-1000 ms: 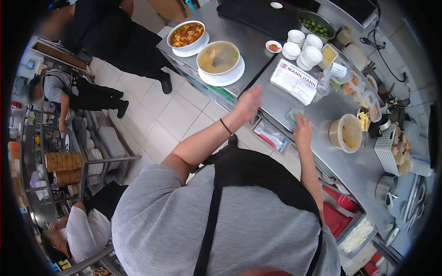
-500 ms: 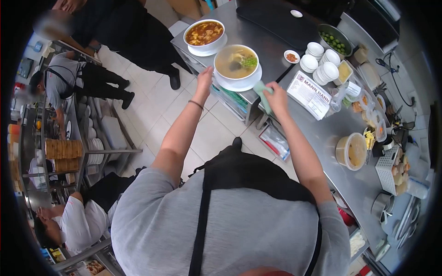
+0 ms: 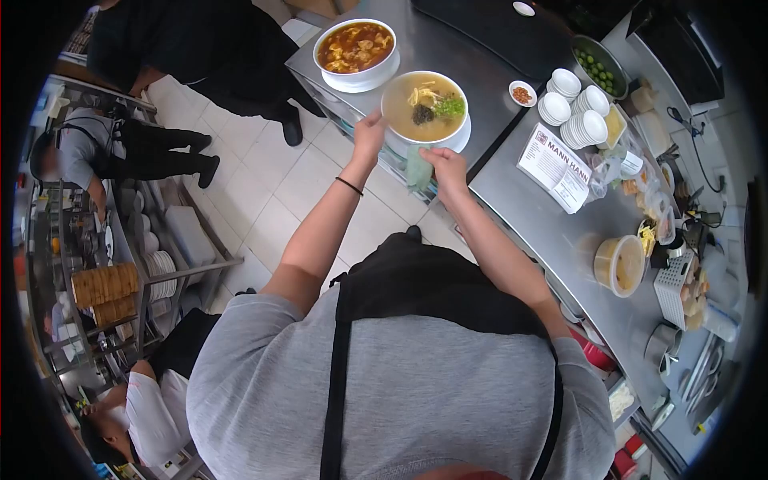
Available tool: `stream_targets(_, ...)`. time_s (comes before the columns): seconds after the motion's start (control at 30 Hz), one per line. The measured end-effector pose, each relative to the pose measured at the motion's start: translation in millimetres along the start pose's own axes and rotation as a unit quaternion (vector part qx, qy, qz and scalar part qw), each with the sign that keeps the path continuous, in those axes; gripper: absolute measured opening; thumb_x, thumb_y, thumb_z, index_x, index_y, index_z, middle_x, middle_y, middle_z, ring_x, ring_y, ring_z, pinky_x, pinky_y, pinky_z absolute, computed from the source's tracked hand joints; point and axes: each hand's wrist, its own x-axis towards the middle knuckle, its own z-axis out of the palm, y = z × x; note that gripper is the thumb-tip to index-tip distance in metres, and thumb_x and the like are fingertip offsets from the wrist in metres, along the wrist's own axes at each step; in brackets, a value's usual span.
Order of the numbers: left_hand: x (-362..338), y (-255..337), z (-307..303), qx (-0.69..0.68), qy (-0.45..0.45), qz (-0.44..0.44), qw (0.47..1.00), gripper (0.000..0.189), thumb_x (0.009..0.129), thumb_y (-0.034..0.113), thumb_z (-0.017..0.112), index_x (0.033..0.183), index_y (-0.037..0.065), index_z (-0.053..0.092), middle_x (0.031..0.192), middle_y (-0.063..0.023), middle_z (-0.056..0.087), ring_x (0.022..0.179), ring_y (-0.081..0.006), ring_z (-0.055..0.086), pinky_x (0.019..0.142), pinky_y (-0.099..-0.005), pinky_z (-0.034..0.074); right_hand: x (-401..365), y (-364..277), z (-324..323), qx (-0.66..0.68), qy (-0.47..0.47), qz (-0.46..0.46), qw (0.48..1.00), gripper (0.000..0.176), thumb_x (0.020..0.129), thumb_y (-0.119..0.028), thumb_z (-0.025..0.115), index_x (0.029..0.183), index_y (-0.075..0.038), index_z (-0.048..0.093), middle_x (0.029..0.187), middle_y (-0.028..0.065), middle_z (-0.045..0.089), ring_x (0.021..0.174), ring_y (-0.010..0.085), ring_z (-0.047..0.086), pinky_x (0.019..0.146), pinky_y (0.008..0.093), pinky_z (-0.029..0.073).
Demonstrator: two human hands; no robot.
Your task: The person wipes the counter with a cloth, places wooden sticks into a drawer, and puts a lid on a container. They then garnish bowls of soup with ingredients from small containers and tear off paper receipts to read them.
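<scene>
A white bowl of pale soup (image 3: 404, 126), topped with egg strips, dark flakes and chopped greens, sits on a white plate (image 3: 461, 139) near the counter's edge. At the bowl's left rim is my left hand (image 3: 370, 138), fingers curled in against it; the fingertips are partly hidden. My right hand (image 3: 446, 170) pinches a pale green cloth (image 3: 418, 170), which hangs against the front of the bowl and plate. Just behind to the left stands a second white bowl (image 3: 354, 53), full of reddish-brown soup with yellowish pieces, on its own plate.
On the steel counter (image 3: 512, 210) are stacked small white dishes (image 3: 584, 128), a printed sign (image 3: 555, 168), a dish of reddish bits (image 3: 522, 94) and a plastic tub (image 3: 618, 262). A person in black (image 3: 200, 48) stands at the upper left; other people are by the left shelves.
My right hand and the cloth have moved left, from the plate's right side to the front of the bowl. The toppings show more clearly. My left hand stays at the left rim.
</scene>
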Motion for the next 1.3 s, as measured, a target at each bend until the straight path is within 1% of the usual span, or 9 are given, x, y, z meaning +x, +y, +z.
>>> stream_targets(0.3,-5,5,-3,-0.034,-0.015,0.013,0.999,0.034,0.078,0.004,0.052,0.111,-0.003,0.053,0.105,-0.0106,0.058,0.096,-0.0154,0.053,0.084,-0.0255,0.038,-22,-32,-23,0.105,-0.017,-0.023,0.994,0.013,0.070,-0.006,0.063,0.079,0.002,0.058,0.073,0.0072,0.059,0.065,0.0123,0.056,0.058,0.0246,0.045)
stream_targets(0.5,-10,17,-7,0.018,0.014,-0.015,1.000,0.038,0.078,0.014,0.056,0.111,-0.004,0.051,0.104,-0.0125,0.057,0.096,-0.0187,0.052,0.085,-0.0274,0.038,-63,-85,-113,0.157,-0.017,-0.060,0.986,0.017,0.079,-0.011,0.055,0.092,0.000,0.051,0.078,0.0095,0.058,0.065,0.0160,0.058,0.060,0.0274,0.048)
stream_targets(0.63,-9,11,-13,0.083,0.043,0.056,0.994,0.053,0.081,0.027,0.056,0.122,-0.001,0.039,0.123,-0.0154,0.043,0.112,-0.0231,0.041,0.092,-0.0331,0.034,-115,-87,-218,-0.073,0.102,-0.144,0.982,0.008,0.080,-0.012,0.053,0.080,-0.004,0.054,0.073,0.0039,0.057,0.062,0.0097,0.053,0.060,0.0222,0.043)
stream_targets(0.77,-21,27,12,0.145,0.024,0.176,0.973,0.046,0.082,0.022,0.055,0.122,0.003,0.042,0.122,-0.0117,0.044,0.112,-0.0227,0.041,0.089,-0.0379,0.033,-158,-90,-276,-0.542,0.262,-0.119,0.790,0.021,0.069,-0.009,0.059,0.089,-0.004,0.060,0.080,0.0138,0.061,0.077,0.0277,0.059,0.070,0.0345,0.046)
stream_targets(0.87,-41,47,58,0.171,-0.003,0.279,0.945,0.037,0.081,0.016,0.055,0.115,0.005,0.047,0.117,-0.0106,0.047,0.109,-0.0238,0.043,0.089,-0.0368,0.033,-145,-74,-297,-0.588,0.311,-0.135,0.734,0.020,0.068,-0.009,0.060,0.088,-0.006,0.062,0.087,0.0176,0.060,0.081,0.0336,0.057,0.073,0.0389,0.045)
stream_targets(0.97,-62,61,99,0.192,-0.054,0.339,0.919,0.034,0.078,0.011,0.058,0.110,0.005,0.051,0.113,-0.0113,0.050,0.106,-0.0250,0.045,0.089,-0.0346,0.034,-137,-84,-308,-0.528,0.294,-0.272,0.749,0.017,0.070,-0.009,0.059,0.085,-0.005,0.062,0.087,0.0157,0.060,0.079,0.0315,0.058,0.072,0.0383,0.046)
stream_targets(1.0,-68,61,108,0.203,-0.094,0.361,0.905,0.033,0.075,0.009,0.061,0.107,0.005,0.053,0.109,-0.0118,0.053,0.104,-0.0261,0.046,0.088,-0.0339,0.035,-134,-95,-313,-0.517,0.302,-0.218,0.771,0.014,0.070,-0.007,0.058,0.083,-0.004,0.063,0.085,0.0159,0.060,0.079,0.0314,0.058,0.071,0.0382,0.046)
stream_targets(1.23,-145,33,108,0.294,-0.230,0.285,0.883,0.013,0.067,0.006,0.067,0.065,0.001,0.056,0.088,-0.0124,0.062,0.087,-0.0255,0.056,0.079,-0.0330,0.040,-120,-201,-396,-0.483,0.434,-0.217,0.729,0.010,0.071,-0.011,0.056,0.073,-0.006,0.064,0.071,0.0185,0.060,0.070,0.0327,0.059,0.065,0.0400,0.046)
stream_targets(1.3,-146,6,102,0.282,-0.250,0.217,0.901,0.007,0.071,0.006,0.064,0.071,0.001,0.059,0.085,-0.0120,0.062,0.081,-0.0252,0.057,0.076,-0.0329,0.042,-88,-216,-440,-0.491,0.448,-0.267,0.698,0.011,0.071,-0.011,0.055,0.074,-0.005,0.064,0.071,0.0193,0.059,0.071,0.0336,0.059,0.064,0.0405,0.046)
